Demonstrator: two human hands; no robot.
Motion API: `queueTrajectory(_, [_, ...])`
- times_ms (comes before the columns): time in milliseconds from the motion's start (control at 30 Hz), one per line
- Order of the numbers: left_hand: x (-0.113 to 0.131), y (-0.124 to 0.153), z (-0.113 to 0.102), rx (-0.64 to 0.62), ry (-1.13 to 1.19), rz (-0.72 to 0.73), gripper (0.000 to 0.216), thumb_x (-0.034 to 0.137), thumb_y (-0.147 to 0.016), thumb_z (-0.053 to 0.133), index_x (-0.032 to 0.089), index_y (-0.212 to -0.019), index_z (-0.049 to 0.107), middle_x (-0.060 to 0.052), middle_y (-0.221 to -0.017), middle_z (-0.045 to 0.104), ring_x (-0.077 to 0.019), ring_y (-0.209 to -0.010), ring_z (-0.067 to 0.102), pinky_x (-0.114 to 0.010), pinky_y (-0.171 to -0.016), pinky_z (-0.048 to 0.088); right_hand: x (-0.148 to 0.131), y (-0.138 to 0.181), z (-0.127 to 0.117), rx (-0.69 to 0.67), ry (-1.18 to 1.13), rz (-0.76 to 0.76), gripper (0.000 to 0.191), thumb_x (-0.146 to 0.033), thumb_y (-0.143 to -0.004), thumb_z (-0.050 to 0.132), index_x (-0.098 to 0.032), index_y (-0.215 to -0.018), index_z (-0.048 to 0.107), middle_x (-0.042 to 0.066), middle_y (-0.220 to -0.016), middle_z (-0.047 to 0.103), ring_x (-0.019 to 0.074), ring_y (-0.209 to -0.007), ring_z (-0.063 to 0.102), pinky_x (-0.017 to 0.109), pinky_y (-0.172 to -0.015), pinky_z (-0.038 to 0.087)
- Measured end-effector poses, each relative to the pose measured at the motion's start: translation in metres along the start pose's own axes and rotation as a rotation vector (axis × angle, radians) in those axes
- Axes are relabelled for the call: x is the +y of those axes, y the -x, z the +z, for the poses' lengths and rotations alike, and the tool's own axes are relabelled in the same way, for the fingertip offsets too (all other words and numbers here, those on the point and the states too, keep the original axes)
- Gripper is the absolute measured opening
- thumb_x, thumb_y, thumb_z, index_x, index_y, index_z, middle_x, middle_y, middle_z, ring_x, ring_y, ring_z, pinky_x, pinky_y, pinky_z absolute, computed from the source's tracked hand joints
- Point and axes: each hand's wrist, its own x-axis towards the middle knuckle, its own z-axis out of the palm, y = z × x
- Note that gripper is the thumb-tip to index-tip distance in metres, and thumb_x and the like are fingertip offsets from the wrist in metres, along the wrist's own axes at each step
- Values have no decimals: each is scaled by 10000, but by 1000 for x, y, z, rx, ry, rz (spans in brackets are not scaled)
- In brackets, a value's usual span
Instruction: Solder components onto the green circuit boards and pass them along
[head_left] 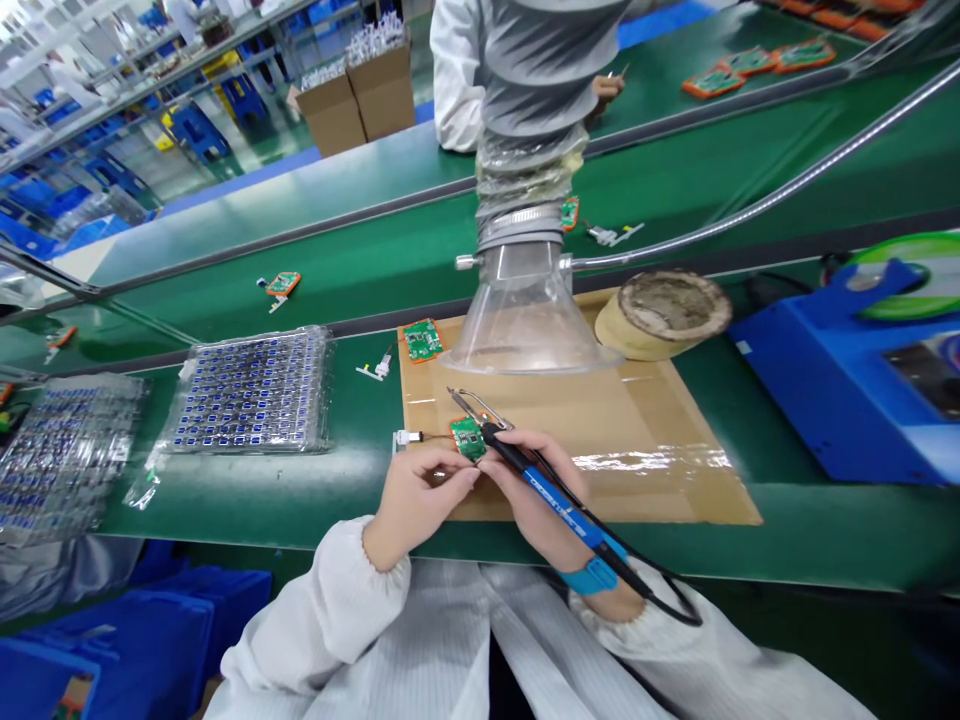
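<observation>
A soldering iron (547, 490) with a blue and black handle lies in my right hand (536, 490), its metal tip pointing up and left beyond a green circuit board (469, 437). A thin metal tube runs alongside the tip. The board sits on brown cardboard, and a white connector (409, 437) on a short lead extends from its left side. My left hand (427, 490) is closed in a pinch at the board's lower edge; what its fingertips hold is too small to make out. The right fingertips meet the left ones there. A blue band circles my right wrist.
A clear fume hood (529, 320) hangs over the cardboard (637, 440). Behind lies another board (424, 341). A round pot (664, 312) and blue machine (847, 370) stand right; clear component trays (251, 390) lie left. A co-worker's sleeve (457, 80) shows across the green conveyor (375, 270).
</observation>
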Motion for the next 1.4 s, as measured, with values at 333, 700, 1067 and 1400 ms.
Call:
queueTrajectory(333, [7,-4,-6,-36,-30,16,167,271,-815,713,171,-682,706,-38,-722,739,-149,-660,640,-254,-628,504,-3,-7,-5,88,73,-73,217,-353,-877,768,-261,-1052,679,22,-945,767,187,-843,753,314,-786,619])
queueTrajectory(700, [-1,-5,-5,-18,-131,71,126,258,-837,712,189,-738,747,-32,-751,764,-168,-711,666,-295,-718,499,0,-3,-5,-147,0,-80,240,-292,-910,746,-284,-1129,648,0,-943,772,171,-868,760,317,-860,622])
queueTrajectory(1067, [0,-30,-22,-64,-493,146,146,137,-806,734,206,-681,706,-18,-827,725,-205,-907,625,-379,-887,437,8,-4,-8,43,142,-109,256,-300,-868,789,-289,-1106,694,-5,-931,780,178,-819,766,284,-765,632])
queueTrajectory(1400, [-4,-56,-26,-227,-633,-3,218,104,-790,729,188,-601,660,-15,-838,693,-214,-978,569,-381,-912,415,15,13,-39,113,340,-291,146,-268,-915,699,-255,-1059,718,35,-967,770,189,-872,749,292,-788,608])
